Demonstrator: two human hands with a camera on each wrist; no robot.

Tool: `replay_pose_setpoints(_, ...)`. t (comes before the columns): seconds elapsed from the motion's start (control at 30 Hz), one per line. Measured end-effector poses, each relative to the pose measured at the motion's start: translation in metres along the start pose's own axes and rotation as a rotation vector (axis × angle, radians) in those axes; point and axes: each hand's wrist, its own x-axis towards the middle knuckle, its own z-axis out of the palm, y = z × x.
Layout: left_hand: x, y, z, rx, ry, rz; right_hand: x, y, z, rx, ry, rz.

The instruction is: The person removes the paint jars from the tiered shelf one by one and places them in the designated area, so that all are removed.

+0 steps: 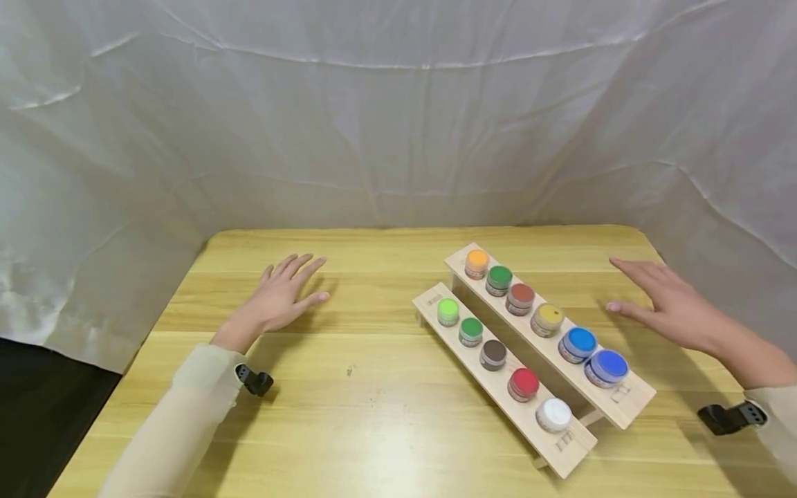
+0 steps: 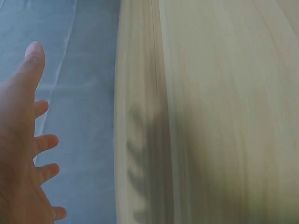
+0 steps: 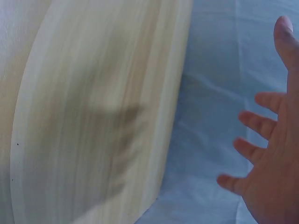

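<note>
Over the left part of the table, my left hand (image 1: 280,294) holds nothing, its fingers extended and thumb apart. My right hand (image 1: 675,311) is likewise outstretched with nothing in it, to the right of a two-tier pale wooden rack (image 1: 641,395). On the rack's lower step stand several lidded paint jars: light green (image 1: 447,309), green (image 1: 470,330), dark brown (image 1: 493,353), red (image 1: 524,382) and white (image 1: 554,413). Its upper step bears orange (image 1: 477,261), dark green (image 1: 499,278), reddish-brown (image 1: 520,296), yellow (image 1: 547,317), light-blue (image 1: 578,342) and dark-blue (image 1: 607,365) jars. Neither hand touches the rack.
The wooden table (image 1: 373,360) ends in rounded far corners. Grey-white cloth (image 1: 386,138) hangs behind it and along both sides. A dark area (image 1: 50,415) lies beyond the table's left edge. Small black devices are strapped at both wrists.
</note>
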Motion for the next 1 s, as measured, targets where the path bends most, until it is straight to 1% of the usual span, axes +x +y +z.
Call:
replay_pose_setpoints(0.1,0.005,0.010,0.002,-0.034,0.015,0.034,-0.008,-0.009,-0.005,0.021,-0.006,-0.019)
replay_pose_setpoints(0.2,0.011,0.019,0.005,-0.068,0.039,0.072,-0.016,-0.017,-0.008,-0.003,0.000,-0.015)
replay_pose_setpoints(0.33,0.020,0.032,0.010,-0.093,0.054,0.127,-0.027,-0.025,-0.009,-0.025,0.017,-0.077)
replay_pose_setpoints(0.43,0.027,0.041,0.013,-0.108,0.048,0.164,-0.034,-0.030,-0.009,-0.004,0.040,-0.156)
replay_pose_setpoints(0.5,0.031,0.047,0.015,-0.123,0.038,0.183,-0.038,-0.034,-0.009,0.009,0.052,-0.176)
replay_pose_setpoints(0.6,0.037,0.056,0.018,-0.144,0.022,0.209,-0.045,-0.042,-0.011,0.003,0.048,-0.185)
replay_pose_setpoints(0.73,0.046,0.070,0.023,-0.161,0.008,0.250,-0.055,-0.049,-0.013,-0.033,0.017,-0.200)
replay_pose_setpoints(0.83,0.054,0.081,0.026,-0.173,0.001,0.274,-0.061,-0.052,-0.012,-0.054,0.004,-0.207)
replay_pose_setpoints(1.0,0.066,0.098,0.031,-0.202,-0.018,0.317,-0.067,-0.051,-0.008,-0.051,0.006,-0.236)
